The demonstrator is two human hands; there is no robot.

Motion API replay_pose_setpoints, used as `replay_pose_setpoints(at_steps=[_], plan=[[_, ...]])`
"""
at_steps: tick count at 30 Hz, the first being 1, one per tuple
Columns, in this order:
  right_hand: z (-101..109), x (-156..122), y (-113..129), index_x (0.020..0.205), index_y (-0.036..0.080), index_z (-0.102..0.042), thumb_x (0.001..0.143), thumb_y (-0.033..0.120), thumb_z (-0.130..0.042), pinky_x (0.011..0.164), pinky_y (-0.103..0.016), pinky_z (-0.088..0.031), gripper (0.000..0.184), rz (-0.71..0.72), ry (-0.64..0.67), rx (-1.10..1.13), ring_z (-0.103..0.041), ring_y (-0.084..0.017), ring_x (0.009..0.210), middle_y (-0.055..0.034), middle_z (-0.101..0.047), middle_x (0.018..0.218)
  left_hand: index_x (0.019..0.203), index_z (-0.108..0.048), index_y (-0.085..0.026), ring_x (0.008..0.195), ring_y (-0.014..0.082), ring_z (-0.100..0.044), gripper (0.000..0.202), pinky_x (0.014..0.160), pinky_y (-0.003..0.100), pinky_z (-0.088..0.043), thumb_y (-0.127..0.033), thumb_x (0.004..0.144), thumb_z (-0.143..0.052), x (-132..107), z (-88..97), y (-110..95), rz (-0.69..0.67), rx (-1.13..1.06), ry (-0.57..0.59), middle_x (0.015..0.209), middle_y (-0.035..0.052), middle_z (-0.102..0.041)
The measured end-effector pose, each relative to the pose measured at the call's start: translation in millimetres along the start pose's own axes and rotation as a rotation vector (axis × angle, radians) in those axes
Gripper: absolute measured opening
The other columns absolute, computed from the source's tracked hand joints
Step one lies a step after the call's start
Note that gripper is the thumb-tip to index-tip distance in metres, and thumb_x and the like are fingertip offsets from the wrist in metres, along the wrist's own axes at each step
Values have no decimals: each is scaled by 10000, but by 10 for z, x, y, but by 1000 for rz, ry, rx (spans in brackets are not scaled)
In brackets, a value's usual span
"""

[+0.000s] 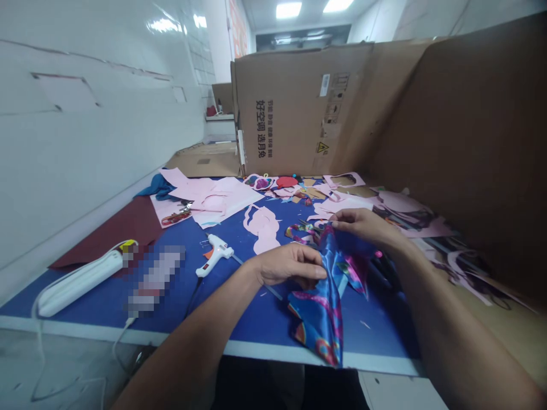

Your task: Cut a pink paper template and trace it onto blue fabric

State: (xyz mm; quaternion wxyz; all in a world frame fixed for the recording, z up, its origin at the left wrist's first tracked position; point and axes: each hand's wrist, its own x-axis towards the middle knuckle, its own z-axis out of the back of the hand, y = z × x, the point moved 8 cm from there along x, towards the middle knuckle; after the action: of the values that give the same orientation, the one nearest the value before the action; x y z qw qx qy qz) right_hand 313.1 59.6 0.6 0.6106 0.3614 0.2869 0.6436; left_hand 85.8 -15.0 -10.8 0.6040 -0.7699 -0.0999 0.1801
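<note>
A shiny blue fabric piece with pink and multicoloured patterns (322, 307) hangs between my hands, its lower end reaching the table's front edge. My left hand (293, 266) pinches its left side with thumb and fingers. Higher up, my right hand (361, 225) grips the gathered top end. Beside that top end lie scissors, partly hidden, and a strip of the same bright fabric (297, 230). Left of my left hand rests a white glue gun (216, 254), with a thin stick coming from its back. Pink cut-out shapes (265, 228) lie just beyond.
A white power strip (83, 285) and its cable lie at the left, near a dark red sheet (115, 230). Pink paper scraps (217, 196) cover the back of the blue table (243, 327). Large cardboard panels (299, 114) stand behind and to the right.
</note>
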Motion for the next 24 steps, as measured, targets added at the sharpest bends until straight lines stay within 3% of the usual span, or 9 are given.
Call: replay_pose_setpoints(at_steps=[7,9,12,14,17,19,21,22,24], plan=[[169,-209,286,1039,271,-853,764,606,-868,1005,-568,-567,434,1,-171,-141,-746,-425,1107,-141,-844,1189,778,-729,-166,573,88,-592,543,551,209,-435,-577,639,-1055,-1,175,-44,-72,-102,-102,667,-7,-662],[261,-440,519,1161,285,-846,856,600,-815,1034,-582,-576,439,55,-262,-179,-744,-436,1179,-147,-815,1324,764,-713,-158,549,68,-560,522,527,188,-403,-513,630,-1071,-17,307,-108,-143,-204,-208,650,-21,-640],[238,-875,768,1208,328,-835,948,616,-757,1019,-572,-608,396,78,-257,-119,-765,-421,1171,-126,-828,1306,780,-722,-144,570,66,-575,447,553,180,-437,-365,627,-1079,-48,479,-181,-220,-344,-338,672,-21,-656],[229,-1223,822,1185,326,-825,984,604,-729,999,-584,-621,356,56,-379,-130,-782,-404,1123,-118,-838,1264,788,-729,-137,603,71,-611,402,598,180,-478,-283,634,-1070,-57,540,-208,-242,-407,-373,708,-12,-685],[-128,-1651,837,1376,306,-761,967,549,-805,1065,-579,-627,478,147,-369,-137,-745,-394,1270,-121,-777,1403,791,-735,-132,625,83,-647,377,627,185,-509,-257,651,-1061,-52,567,-219,-249,-448,-369,733,-3,-708],[-525,-1808,822,1694,364,-512,944,451,-847,1197,-607,-553,826,217,-266,-228,-586,-407,1520,-123,-570,1689,809,-746,-128,639,93,-664,360,646,193,-527,-261,673,-1052,-41,564,-203,-245,-443,-364,748,7,-721],[-788,-1860,807,1789,388,-337,929,365,-855,1216,-629,-536,1004,240,-275,-293,-531,-415,1577,-130,-469,1772,834,-760,-128,650,95,-670,347,659,195,-534,-257,687,-1047,-26,546,-179,-240,-428,-357,764,12,-731],[-852,-1847,833,1783,373,-354,954,338,-824,1197,-621,-553,954,264,-299,-290,-573,-407,1541,-138,-530,1726,837,-764,-129,650,94,-667,346,657,195,-532,-259,689,-1048,-16,527,-169,-236,-417,-347,766,12,-732],[-799,-1778,962,1597,320,-622,1061,277,-665,1098,-548,-620,540,347,-380,-220,-748,-351,1310,-129,-760,1449,835,-766,-135,639,93,-654,364,650,199,-531,-283,680,-1060,-5,488,-175,-244,-391,-328,747,5,-720]])
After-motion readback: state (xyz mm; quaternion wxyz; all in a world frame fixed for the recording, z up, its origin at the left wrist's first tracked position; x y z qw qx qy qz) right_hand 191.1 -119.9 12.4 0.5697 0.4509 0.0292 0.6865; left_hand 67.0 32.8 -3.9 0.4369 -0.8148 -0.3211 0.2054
